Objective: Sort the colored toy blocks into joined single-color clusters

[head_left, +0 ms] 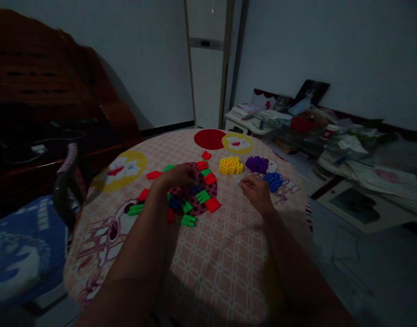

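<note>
My left hand [181,176] hovers above a loose spread of small plastic pieces, with its fingers reaching out and bent downward. Around and under it lie several red pieces [213,205], green pieces [203,196] and dark blue pieces [175,202]. My right hand [257,191] is closed in a pinch near the sorted groups; whatever lies between its fingertips is too small and dim to make out. Just beyond it stand a yellow group [230,165] and a purple group [256,164] of pieces. A blue group [273,181] sits close to its right side.
A patterned cloth covers the round table [215,259]. On the left are a chair [63,190] with a blue cover and a dark wooden bench [52,81]. A cluttered glass-topped low table [297,127] stands right, and a tall white cabinet-like unit [208,81] behind.
</note>
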A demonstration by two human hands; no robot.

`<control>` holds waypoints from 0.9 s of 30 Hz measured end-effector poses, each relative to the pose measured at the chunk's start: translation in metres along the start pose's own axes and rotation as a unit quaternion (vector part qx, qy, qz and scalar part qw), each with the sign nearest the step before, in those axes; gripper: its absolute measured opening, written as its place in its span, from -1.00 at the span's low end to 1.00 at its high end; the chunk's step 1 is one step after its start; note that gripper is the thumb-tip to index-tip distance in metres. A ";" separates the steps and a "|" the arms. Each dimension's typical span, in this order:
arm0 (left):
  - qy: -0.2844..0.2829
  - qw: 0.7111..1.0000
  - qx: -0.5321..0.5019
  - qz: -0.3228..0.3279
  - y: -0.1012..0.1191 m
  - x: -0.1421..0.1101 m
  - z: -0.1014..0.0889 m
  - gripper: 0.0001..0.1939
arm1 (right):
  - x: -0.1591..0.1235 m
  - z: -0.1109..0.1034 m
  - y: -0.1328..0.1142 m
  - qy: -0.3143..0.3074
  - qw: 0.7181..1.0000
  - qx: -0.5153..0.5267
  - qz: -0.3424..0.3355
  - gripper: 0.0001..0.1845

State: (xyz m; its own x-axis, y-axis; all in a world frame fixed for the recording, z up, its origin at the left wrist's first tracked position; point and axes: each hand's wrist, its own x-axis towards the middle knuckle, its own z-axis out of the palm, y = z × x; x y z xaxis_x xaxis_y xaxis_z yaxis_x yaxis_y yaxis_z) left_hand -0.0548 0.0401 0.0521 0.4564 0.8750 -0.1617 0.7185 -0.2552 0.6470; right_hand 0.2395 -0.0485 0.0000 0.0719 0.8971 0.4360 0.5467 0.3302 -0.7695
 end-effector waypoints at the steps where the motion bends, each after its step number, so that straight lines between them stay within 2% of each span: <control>1: 0.027 0.999 -0.034 0.028 0.009 0.003 0.005 -0.87 | -0.001 0.005 -0.002 -0.015 0.999 0.041 0.008 -0.73; 3: 0.054 0.989 -0.113 0.077 0.027 0.011 0.020 -0.84 | -0.004 0.014 -0.006 -0.038 0.993 0.110 0.028 -0.67; 7: 0.017 0.959 -0.261 0.105 0.056 0.023 0.056 -0.77 | -0.005 0.019 -0.012 -0.057 0.975 0.208 0.063 -0.62; 10: 0.002 0.939 -0.329 0.101 0.068 0.025 0.075 -0.73 | -0.002 0.015 -0.016 -0.024 0.973 0.215 0.078 -0.67; 12: -0.002 0.933 -0.343 0.107 0.071 0.024 0.081 -0.74 | 0.001 0.006 -0.017 0.017 0.978 0.188 0.087 -0.71; 14: -0.003 0.935 -0.337 0.114 0.073 0.023 0.082 -0.74 | 0.004 -0.009 -0.014 0.088 0.982 0.145 0.087 -0.74; 16: 0.006 0.936 -0.332 0.118 0.071 0.023 0.081 -0.73 | 0.006 -0.031 -0.007 0.185 0.976 0.077 0.080 -0.77; 18: 0.017 0.934 -0.338 0.116 0.069 0.024 0.079 -0.75 | 0.008 -0.056 0.004 0.290 0.953 -0.029 0.081 -0.82; 20: 0.019 0.932 -0.344 0.112 0.067 0.026 0.077 -0.80 | 0.008 -0.080 0.017 0.358 0.916 -0.149 0.108 -0.85; 23: 0.013 0.933 -0.343 0.111 0.064 0.029 0.076 -0.83 | 0.007 -0.102 0.035 0.351 0.877 -0.285 0.161 -0.81; 27: 0.005 0.937 -0.333 0.107 0.063 0.029 0.075 -0.82 | 0.006 -0.102 0.049 0.267 0.870 -0.365 0.197 -0.73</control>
State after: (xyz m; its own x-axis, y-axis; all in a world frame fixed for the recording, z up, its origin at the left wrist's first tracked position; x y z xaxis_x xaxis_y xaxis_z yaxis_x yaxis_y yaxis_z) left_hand 0.0432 0.0188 0.0326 0.5454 0.8376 0.0295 0.1223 -0.1144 0.9859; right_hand 0.3516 -0.0568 0.0126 0.6447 0.5699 0.5095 0.7617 -0.4223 -0.4915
